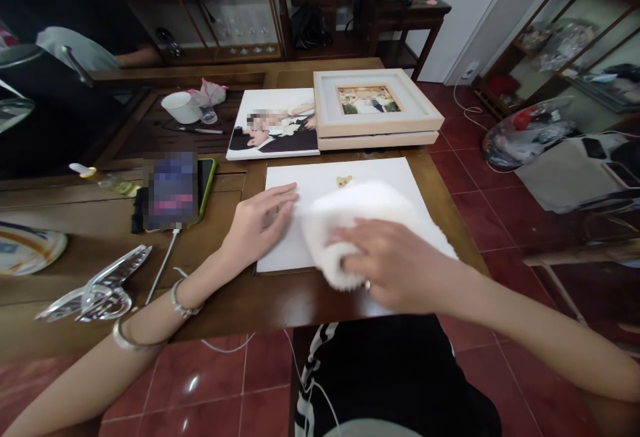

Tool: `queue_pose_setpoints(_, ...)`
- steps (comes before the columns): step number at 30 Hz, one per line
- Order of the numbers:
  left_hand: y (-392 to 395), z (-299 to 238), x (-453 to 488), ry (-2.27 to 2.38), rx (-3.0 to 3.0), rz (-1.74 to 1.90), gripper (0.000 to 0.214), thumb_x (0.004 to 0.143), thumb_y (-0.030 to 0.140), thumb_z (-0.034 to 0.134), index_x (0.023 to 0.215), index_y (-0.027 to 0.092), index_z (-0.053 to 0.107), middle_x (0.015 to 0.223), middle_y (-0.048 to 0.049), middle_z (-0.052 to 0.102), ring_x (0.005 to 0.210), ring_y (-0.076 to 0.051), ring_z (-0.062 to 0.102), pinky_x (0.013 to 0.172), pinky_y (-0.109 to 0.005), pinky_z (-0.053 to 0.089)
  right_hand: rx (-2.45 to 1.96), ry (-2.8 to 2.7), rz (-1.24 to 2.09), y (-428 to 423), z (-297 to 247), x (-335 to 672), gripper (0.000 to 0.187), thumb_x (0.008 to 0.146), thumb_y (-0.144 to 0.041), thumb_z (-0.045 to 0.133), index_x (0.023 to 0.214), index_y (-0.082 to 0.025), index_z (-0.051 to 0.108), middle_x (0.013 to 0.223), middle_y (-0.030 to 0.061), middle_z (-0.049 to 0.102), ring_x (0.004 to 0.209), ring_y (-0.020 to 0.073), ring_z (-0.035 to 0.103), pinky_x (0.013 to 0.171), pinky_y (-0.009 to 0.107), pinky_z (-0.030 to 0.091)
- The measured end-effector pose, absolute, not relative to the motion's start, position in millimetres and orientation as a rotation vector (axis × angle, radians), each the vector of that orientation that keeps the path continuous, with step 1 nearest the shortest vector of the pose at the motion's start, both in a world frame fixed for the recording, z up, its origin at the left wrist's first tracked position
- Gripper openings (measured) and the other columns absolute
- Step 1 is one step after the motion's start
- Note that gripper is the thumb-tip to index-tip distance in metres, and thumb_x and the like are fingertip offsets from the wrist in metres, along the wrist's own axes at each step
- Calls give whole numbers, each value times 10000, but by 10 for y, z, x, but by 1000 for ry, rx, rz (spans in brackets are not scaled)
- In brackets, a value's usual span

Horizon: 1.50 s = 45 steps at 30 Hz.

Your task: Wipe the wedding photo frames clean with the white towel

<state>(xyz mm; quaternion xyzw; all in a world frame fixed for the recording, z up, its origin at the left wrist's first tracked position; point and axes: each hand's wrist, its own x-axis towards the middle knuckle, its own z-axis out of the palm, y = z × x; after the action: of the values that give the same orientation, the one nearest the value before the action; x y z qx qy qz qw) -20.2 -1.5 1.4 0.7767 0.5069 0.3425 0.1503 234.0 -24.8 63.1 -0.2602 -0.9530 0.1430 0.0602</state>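
Observation:
A white rectangular panel [280, 247] lies flat on the wooden table, with a small brass-coloured metal piece [343, 182] near its far edge. My left hand [263, 220] rests on the panel's left side, fingers stretched out and nothing in it. My right hand [383, 260] is closed on a fluffy white cloth [370, 204], which is pressed on the panel and covers its right half. The right fingers and the cloth are slightly blurred.
Behind the panel lie a photo print panel [275, 137] and stacked pale wooden frames [380, 127]. Leftward are a phone [205, 184], a white cup [181, 108], a dropper bottle [107, 180] and a shiny metal object [100, 290]. A person [100, 17] is at the far left.

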Motion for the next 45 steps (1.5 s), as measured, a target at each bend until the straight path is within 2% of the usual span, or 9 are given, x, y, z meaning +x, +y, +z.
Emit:
queue_pose_setpoints(7,-21,-69,-206,1424,2257,891,233,918,309,556,975,210,759,1104,-62,743,1126,-283,661,1053,-523,458,-1075,-2717,310,464,409,2186,297,753,-73,419,964,-152,613,969,133,652,970,282,575,867,406,428)
queue_pose_setpoints(10,-21,-46,-205,1408,2311,884,229,913,300,554,952,210,761,1065,-60,755,1056,-270,694,1017,-478,491,-909,-2729,414,603,364,1848,282,763,-88,420,972,-153,597,952,111,649,936,257,562,885,389,391)
queue_pose_setpoints(16,-10,32,-185,1437,2355,814,248,900,280,519,845,236,757,836,-17,772,747,-223,723,873,-386,558,-688,-2745,481,716,368,1429,242,750,-79,414,912,-175,565,910,80,654,785,225,548,672,314,343)
queue_pose_setpoints(24,-3,-45,-212,1430,2303,852,225,909,294,552,968,240,762,1095,-49,747,1091,-281,679,1045,-493,455,-937,-2819,426,745,530,1911,162,731,-75,430,821,-186,506,796,68,609,737,210,530,610,299,301)
queue_pose_setpoints(30,-11,-61,-208,1427,2276,866,219,914,293,554,957,221,757,1087,-69,748,1122,-292,662,1045,-526,448,-1208,-2688,295,702,432,2728,135,694,-104,434,695,-234,400,687,29,571,741,255,600,666,349,417)
queue_pose_setpoints(33,3,-44,-205,1426,2255,910,232,917,294,542,960,200,749,1095,-89,744,1106,-268,672,1029,-480,476,-1312,-2553,226,534,285,3039,144,689,-109,429,691,-251,413,855,79,672,1024,361,626,830,480,484)
queue_pose_setpoints(36,50,-42,-237,1526,2270,939,271,909,324,536,1042,176,720,1260,-134,661,1175,-266,625,1029,-455,472,-1301,-2477,273,252,198,3198,162,692,-105,455,691,-266,444,1207,90,671,1285,376,503,958,569,472)
queue_pose_setpoints(40,170,-121,-329,1707,2141,922,450,911,378,514,1300,157,565,1475,-172,459,1388,-300,407,1112,-500,352,-1053,-2510,355,-160,201,3246,229,620,-39,432,666,-261,467,1334,88,617,1338,309,469,1148,595,317)
queue_pose_setpoints(45,376,-264,-407,1693,1795,997,513,867,390,548,1330,168,528,1441,-151,501,1430,-311,314,1148,-515,256,-983,-2623,314,-385,218,3278,211,713,-28,461,653,-230,456,1427,119,527,1362,321,433,1147,724,57)
